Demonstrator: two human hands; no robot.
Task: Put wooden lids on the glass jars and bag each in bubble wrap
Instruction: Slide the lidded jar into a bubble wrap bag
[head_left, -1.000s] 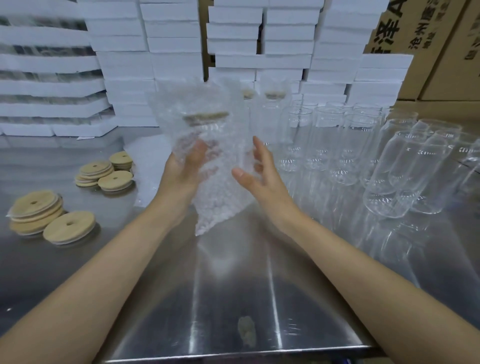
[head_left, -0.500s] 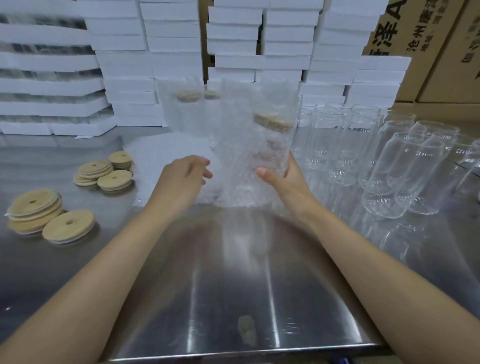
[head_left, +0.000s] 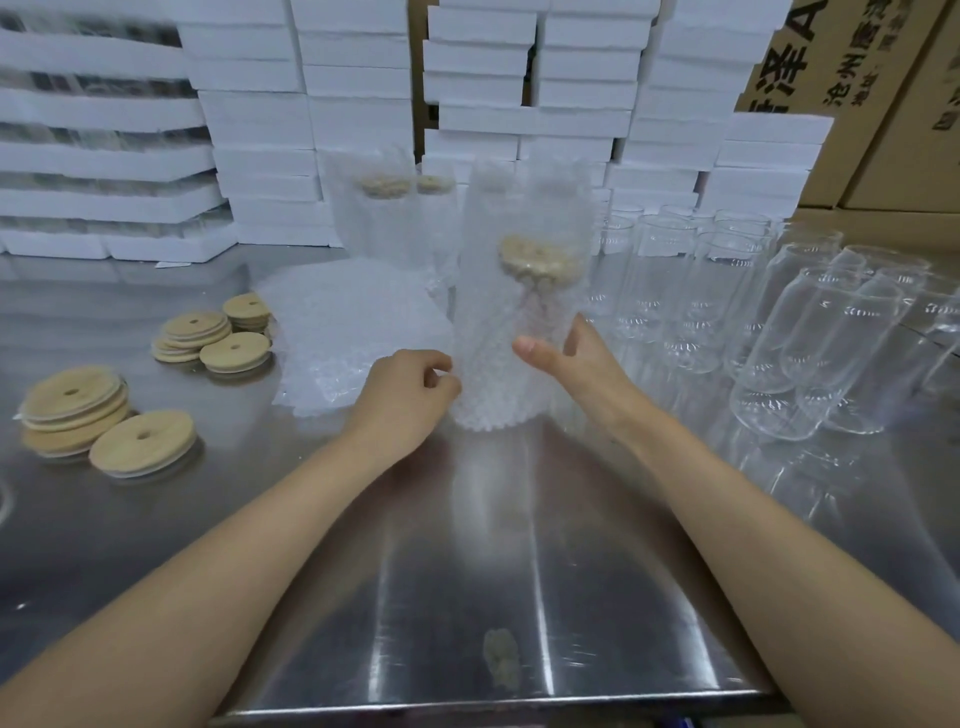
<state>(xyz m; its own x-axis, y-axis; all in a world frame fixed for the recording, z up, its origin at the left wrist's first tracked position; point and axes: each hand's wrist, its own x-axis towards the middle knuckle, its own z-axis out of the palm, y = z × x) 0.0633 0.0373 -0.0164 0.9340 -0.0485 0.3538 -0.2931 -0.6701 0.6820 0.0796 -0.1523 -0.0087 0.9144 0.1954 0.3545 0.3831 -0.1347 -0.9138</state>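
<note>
Mostly the view is filled by a stainless steel table (head_left: 467, 597) that runs from the near edge to the far wall. Along that far side rise stacks of white foam boxes (head_left: 260, 130), with brown cardboard cartons (head_left: 883, 104) at the far right. Empty glass jars (head_left: 675, 275) crowd the right half of the table, some upright and some lying on their sides. A pile of flat bubble wrap bags (head_left: 343, 332) lies left of centre, partly behind the left hand.

At the centre stands the bagged jar (head_left: 498, 374), upright in its bubble wrap with the bottom of the bag on the table. Its wooden lid (head_left: 537, 260) shows as a tan disc through the wrap, well below the bag's open top. Two more wrapped jars (head_left: 374, 218) stand just beyond it, to the far left, lids also visible.

Loose wooden lids (head_left: 143, 444) with centre holes sit in low stacks on the left of the table, one group nearer and another farther.

The right hand (head_left: 576, 364) grasps the bagged jar low on its right side, thumb across the front and fingers behind. The left hand (head_left: 400, 395) is curled, thumb and forefinger at the bag's lower left edge. Blur hides whether they pinch the wrap.
</note>
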